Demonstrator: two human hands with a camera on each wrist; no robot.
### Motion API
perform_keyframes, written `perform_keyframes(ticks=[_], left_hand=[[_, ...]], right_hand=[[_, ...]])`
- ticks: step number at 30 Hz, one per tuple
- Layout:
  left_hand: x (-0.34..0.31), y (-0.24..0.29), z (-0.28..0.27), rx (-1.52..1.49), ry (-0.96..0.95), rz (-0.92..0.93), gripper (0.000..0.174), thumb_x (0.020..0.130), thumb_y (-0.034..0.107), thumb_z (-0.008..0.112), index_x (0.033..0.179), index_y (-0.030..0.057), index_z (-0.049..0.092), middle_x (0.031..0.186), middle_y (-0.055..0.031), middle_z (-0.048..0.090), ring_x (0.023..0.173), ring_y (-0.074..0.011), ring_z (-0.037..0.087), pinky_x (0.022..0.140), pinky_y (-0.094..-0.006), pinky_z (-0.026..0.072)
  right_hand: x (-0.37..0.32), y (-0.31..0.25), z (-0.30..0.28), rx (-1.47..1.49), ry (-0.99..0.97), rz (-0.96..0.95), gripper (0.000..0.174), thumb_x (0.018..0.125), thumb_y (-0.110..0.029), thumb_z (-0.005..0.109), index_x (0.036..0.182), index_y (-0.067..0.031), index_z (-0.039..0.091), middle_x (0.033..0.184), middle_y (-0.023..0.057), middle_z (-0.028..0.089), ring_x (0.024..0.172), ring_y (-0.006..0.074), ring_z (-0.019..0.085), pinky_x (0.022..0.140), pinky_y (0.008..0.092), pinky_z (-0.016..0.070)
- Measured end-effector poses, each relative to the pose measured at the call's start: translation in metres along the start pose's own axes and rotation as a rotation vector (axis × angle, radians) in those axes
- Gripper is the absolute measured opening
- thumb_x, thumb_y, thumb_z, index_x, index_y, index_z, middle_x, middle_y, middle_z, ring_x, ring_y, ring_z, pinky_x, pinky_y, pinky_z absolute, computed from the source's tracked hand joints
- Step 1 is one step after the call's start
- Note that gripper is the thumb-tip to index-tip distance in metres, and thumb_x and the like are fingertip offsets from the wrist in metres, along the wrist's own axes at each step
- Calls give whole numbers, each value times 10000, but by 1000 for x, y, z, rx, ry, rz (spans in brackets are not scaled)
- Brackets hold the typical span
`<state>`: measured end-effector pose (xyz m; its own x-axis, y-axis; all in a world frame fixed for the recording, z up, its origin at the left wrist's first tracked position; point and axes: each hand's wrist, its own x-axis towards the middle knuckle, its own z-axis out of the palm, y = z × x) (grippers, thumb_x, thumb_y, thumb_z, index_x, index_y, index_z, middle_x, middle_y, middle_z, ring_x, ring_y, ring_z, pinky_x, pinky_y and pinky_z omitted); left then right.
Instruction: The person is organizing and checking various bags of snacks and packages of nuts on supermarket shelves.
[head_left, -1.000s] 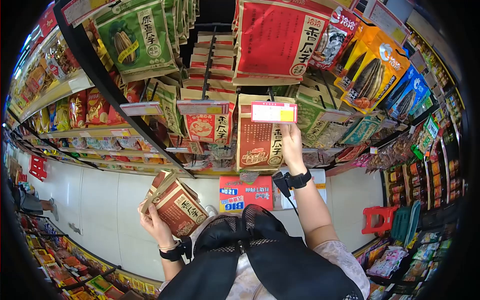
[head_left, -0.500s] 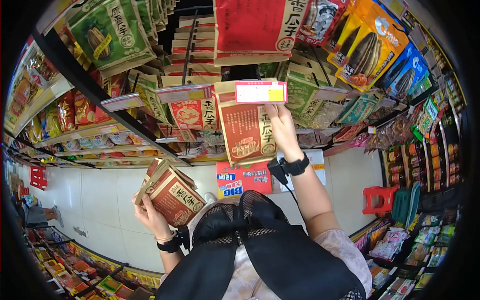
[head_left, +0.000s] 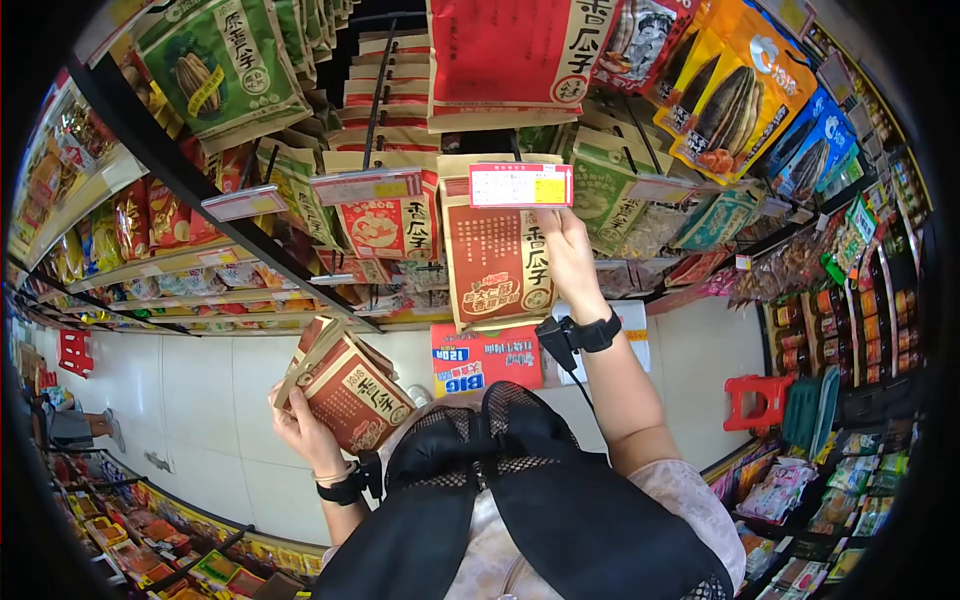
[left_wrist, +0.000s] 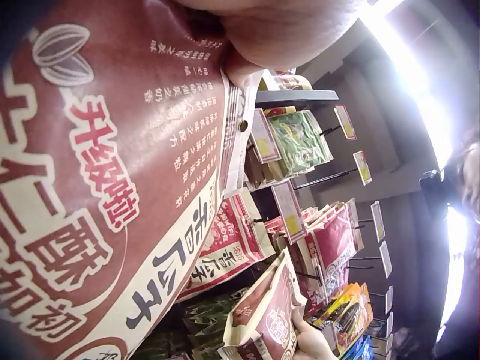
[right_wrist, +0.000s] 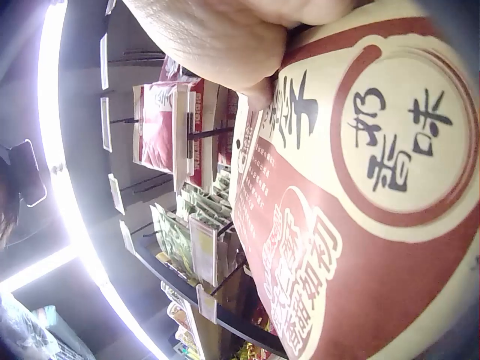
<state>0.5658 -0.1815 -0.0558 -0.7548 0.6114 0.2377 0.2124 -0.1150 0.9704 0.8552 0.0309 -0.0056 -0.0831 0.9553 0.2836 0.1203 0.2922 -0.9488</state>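
Note:
The left hand (head_left: 306, 436) grips several brown-and-cream seed packets (head_left: 352, 398) by one edge, low in front of the rack. In the left wrist view the front packet (left_wrist: 112, 150) fills the left side, under the thumb. At the rack, the right hand (head_left: 570, 262) pinches the right edge of a brown seed packet (head_left: 495, 265), just below a price tag (head_left: 520, 186); its fingertips are partly hidden there. The right wrist view has that packet (right_wrist: 360, 195) close up, pinched near its top edge.
Red (head_left: 510, 50), green (head_left: 222, 75) and orange (head_left: 738, 95) packets hang around the right hand. A black rack post (head_left: 150, 150) runs down to the left. Below the rack a red carton (head_left: 480, 355) sits on the floor, and a red stool (head_left: 757, 402) is at right.
The view has shifted, so the rack appears further left and higher. The packet at the right hand swung slightly left, then back upright. Both hands keep their holds.

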Motion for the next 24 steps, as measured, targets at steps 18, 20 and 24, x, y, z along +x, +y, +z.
perform_keyframes(ticks=[18,20,24], left_hand=[[1,0,-4,95,-28,84,129,903,49,486,890,-56,561,901,-107,563,857,-196,508,816,-308,401],[1,1,-3,85,-37,87,127,900,50,490,883,-54,560,887,-109,562,862,-200,508,819,-308,398],[2,7,-3,69,-45,48,116,895,43,492,879,-48,563,881,-111,559,859,-199,507,821,-303,394]], right_hand=[[82,78,-4,-436,179,-375,264,906,-166,498,1078,27,550,995,220,622,963,322,597,841,333,438],[103,47,2,-190,80,62,345,922,-269,496,1085,32,543,1013,241,611,974,359,581,845,354,429],[128,79,8,-212,110,-204,452,918,-333,511,1153,52,489,1081,238,584,984,333,570,844,379,421]])
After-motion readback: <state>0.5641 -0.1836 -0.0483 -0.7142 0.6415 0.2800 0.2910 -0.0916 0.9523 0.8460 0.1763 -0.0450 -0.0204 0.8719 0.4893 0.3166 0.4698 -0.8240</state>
